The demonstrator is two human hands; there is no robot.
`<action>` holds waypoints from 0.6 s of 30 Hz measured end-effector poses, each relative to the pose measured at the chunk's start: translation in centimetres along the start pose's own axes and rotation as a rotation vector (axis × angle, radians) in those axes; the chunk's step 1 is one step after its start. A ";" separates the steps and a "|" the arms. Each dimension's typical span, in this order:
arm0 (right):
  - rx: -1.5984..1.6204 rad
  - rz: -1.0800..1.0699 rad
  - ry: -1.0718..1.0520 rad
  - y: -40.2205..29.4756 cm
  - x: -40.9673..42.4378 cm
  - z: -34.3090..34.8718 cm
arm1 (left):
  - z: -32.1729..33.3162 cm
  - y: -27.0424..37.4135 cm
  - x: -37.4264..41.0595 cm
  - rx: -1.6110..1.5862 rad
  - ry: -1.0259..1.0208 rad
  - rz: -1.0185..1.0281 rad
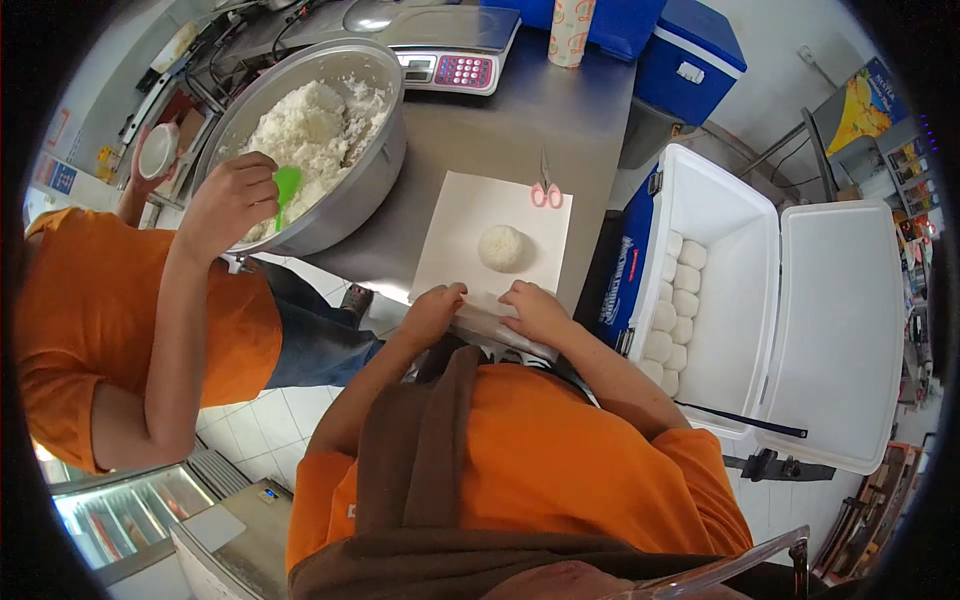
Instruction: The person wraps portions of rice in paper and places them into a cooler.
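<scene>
A round mound of white rice [500,248] sits on a stack of white paper sheets [457,217] at the near end of the steel table. My left hand [435,313] pinches the near edge of the top sheet at its left side. My right hand [537,312] grips the same edge farther right, thumb and fingers bent. Between my hands that edge is lifted and looks thin and slightly see-through. Scissors with pink handles [547,193] lie on the far right corner of the paper, blades pointing away.
A co-worker's hand [234,202] holds a green spatula [286,187] over a large metal pot [386,161] of rice; the other holds a white bowl [158,151]. Beyond stand a digital scale [457,67] and paper roll [571,34]. At right, an open cooler [724,300] contains several wrapped white bundles [683,303].
</scene>
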State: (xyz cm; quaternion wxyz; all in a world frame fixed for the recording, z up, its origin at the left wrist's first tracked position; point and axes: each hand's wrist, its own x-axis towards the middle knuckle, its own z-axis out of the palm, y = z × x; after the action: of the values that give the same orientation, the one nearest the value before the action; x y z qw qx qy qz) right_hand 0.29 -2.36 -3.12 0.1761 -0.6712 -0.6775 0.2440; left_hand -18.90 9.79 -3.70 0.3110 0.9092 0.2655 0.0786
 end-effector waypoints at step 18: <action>0.226 0.284 0.047 2.1 0.4 -0.6 | -3.8 -2.7 2.7 0.007 0.067 0.176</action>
State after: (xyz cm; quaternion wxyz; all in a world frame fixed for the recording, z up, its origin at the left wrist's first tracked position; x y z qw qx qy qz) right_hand 2.31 -1.94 -3.84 0.2300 -0.7416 -0.5399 0.3252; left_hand -18.98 15.02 -2.36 0.2907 0.9268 0.1953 0.1353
